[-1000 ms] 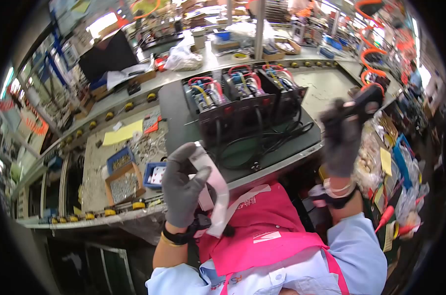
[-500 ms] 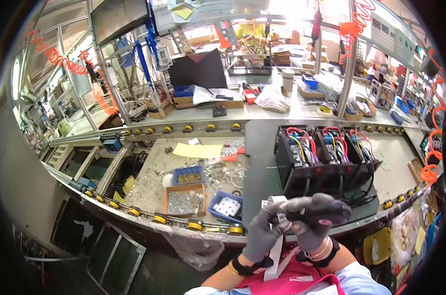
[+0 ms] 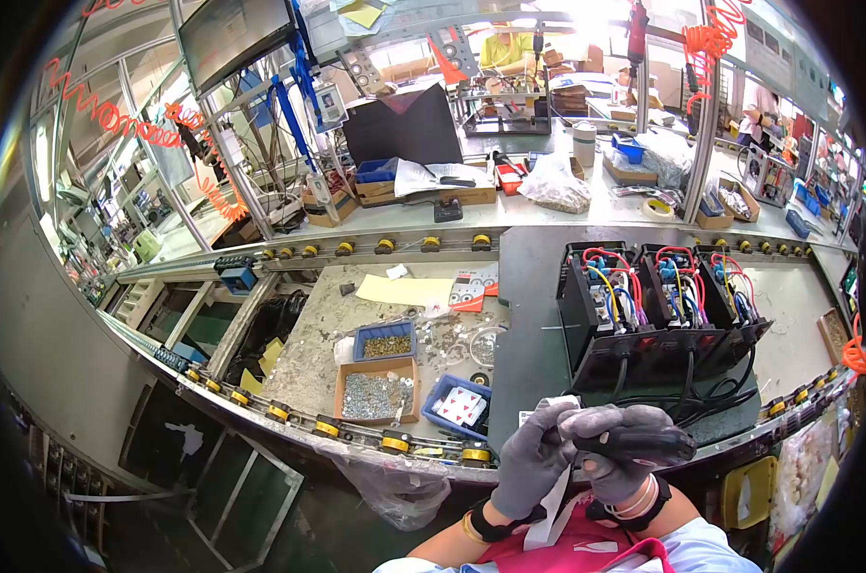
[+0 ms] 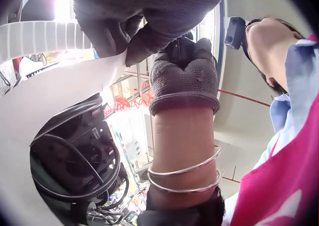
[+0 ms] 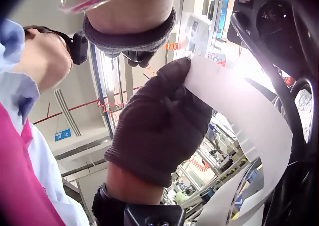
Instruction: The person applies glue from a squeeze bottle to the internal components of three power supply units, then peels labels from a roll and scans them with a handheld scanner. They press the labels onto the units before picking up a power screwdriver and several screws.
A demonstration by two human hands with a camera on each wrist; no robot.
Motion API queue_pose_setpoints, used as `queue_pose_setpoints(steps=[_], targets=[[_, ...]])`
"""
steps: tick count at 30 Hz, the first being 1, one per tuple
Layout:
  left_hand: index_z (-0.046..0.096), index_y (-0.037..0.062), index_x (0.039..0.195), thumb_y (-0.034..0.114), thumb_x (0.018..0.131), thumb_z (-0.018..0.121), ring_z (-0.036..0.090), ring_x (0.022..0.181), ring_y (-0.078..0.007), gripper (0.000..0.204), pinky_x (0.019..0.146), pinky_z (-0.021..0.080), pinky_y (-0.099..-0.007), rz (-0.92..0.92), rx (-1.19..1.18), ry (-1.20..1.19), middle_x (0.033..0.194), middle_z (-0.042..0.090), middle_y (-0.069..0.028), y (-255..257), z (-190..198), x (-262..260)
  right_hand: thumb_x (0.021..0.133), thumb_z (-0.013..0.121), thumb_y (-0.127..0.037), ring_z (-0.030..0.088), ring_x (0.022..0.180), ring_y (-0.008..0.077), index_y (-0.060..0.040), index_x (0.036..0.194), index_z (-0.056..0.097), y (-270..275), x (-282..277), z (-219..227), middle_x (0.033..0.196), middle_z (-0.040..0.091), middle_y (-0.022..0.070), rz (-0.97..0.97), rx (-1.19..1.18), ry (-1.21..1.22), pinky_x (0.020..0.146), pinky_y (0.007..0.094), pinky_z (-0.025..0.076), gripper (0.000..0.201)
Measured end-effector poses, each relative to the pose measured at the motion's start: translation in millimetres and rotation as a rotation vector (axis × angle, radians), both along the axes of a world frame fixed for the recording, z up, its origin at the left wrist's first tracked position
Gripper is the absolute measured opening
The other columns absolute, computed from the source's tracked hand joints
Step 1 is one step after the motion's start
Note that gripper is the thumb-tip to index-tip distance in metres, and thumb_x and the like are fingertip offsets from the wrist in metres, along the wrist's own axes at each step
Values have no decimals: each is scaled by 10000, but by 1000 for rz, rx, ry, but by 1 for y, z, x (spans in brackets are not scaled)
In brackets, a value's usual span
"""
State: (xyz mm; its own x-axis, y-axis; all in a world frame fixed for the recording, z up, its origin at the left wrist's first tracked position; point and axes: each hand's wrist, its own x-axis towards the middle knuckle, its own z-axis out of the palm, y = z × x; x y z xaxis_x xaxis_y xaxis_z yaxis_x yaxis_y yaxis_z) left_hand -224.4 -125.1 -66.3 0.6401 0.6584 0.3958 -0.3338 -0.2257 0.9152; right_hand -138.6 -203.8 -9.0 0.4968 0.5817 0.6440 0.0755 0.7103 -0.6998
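Note:
Both hands wear grey gloves and meet close together at the front of the bench. My left hand [image 3: 530,468] pinches a long white label strip [image 3: 550,511], which hangs down over the pink apron. In the left wrist view the strip [image 4: 75,79] curls away from the fingers, and one length shows a row of pale rectangles. My right hand [image 3: 619,480] grips a black rounded handheld tool [image 3: 648,445], its fingers curled over it beside the left fingertips. The tool's working end is hidden. Behind the hands stand three black open-topped units [image 3: 600,296] with coloured wires.
The units and their black cables [image 3: 686,401] sit on a dark board [image 3: 528,325]. Left of it are a blue bin [image 3: 458,405], a carton of small metal parts [image 3: 375,393] and yellow paper [image 3: 404,289]. Rollers [image 3: 395,441] line the bench edge. A yellow bin [image 3: 750,492] stands low right.
The right hand has come in from the far right with the black tool and now meets the left hand, which still pinches the strip. The head view has swung left and up.

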Motion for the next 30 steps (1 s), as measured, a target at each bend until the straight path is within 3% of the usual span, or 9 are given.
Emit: queue_pose_setpoints(steps=[6, 15, 18, 21, 23, 26, 27, 28, 30], targets=[[525, 38, 1229, -39, 764, 682, 633, 825, -115, 497, 691, 532, -244, 89, 152, 47, 1054, 640, -97, -5, 2, 7, 758, 788, -211, 658, 854, 205, 63, 986, 654, -6, 7, 4, 938, 682, 145, -28, -34, 16, 775, 302, 521, 381], [539, 35, 1190, 2, 761, 706, 623, 777, -121, 461, 666, 525, -266, 20, 53, -28, 1082, 631, -97, -9, -16, 19, 763, 780, -177, 664, 875, 238, 70, 970, 650, -9, 12, 2, 942, 680, 166, -38, 22, 69, 807, 328, 526, 348], [539, 36, 1191, 4, 753, 704, 618, 784, -135, 469, 673, 520, -277, 114, 238, 84, 1081, 626, -100, -9, 0, 16, 764, 780, -170, 662, 885, 236, 69, 973, 651, -11, 14, 2, 957, 679, 171, -17, 14, 56, 817, 326, 525, 343], [538, 33, 1190, 16, 747, 705, 626, 815, -169, 474, 699, 521, -298, 49, 115, 152, 1084, 619, -111, -12, 6, 11, 770, 777, -182, 658, 897, 224, 64, 983, 654, -12, 13, 2, 969, 677, 165, 1, -5, 76, 823, 321, 519, 348], [542, 32, 1183, 30, 749, 707, 633, 839, -200, 464, 726, 521, -311, 81, 189, 80, 1087, 617, -119, -8, 0, 13, 777, 773, -190, 653, 907, 214, 59, 991, 658, -12, 13, 1, 973, 676, 156, 18, -23, 85, 830, 317, 514, 348], [545, 31, 1168, 47, 765, 693, 629, 939, -256, 430, 806, 509, -332, 78, 166, 68, 1071, 618, -144, -12, -1, 15, 776, 774, -246, 626, 864, 207, -21, 1076, 550, -25, 26, -6, 989, 638, 153, 28, -197, -73, 769, 354, 530, 437], [534, 8, 1169, 61, 785, 691, 629, 932, -240, 419, 810, 508, -337, 57, 150, 40, 1057, 624, -141, -11, -7, 16, 776, 773, -276, 624, 857, 194, 16, 962, 592, -26, 25, 3, 969, 636, 134, 19, -234, -22, 770, 352, 529, 391], [530, -16, 1164, 70, 804, 692, 627, 918, -219, 404, 816, 505, -330, 67, 183, -2, 1049, 627, -134, -12, 1, 16, 784, 765, -284, 625, 862, 200, 6, 969, 591, -26, 25, -4, 941, 633, 127, 19, -180, 18, 782, 360, 527, 385], [511, -27, 1180, 47, 833, 669, 613, 946, -187, 389, 821, 501, -296, 45, 129, -9, 1052, 625, -133, -16, 2, 16, 806, 739, -222, 623, 898, 244, -36, 1130, 463, -23, 36, -14, 998, 610, 144, -91, -63, -227, 784, 399, 533, 465]])
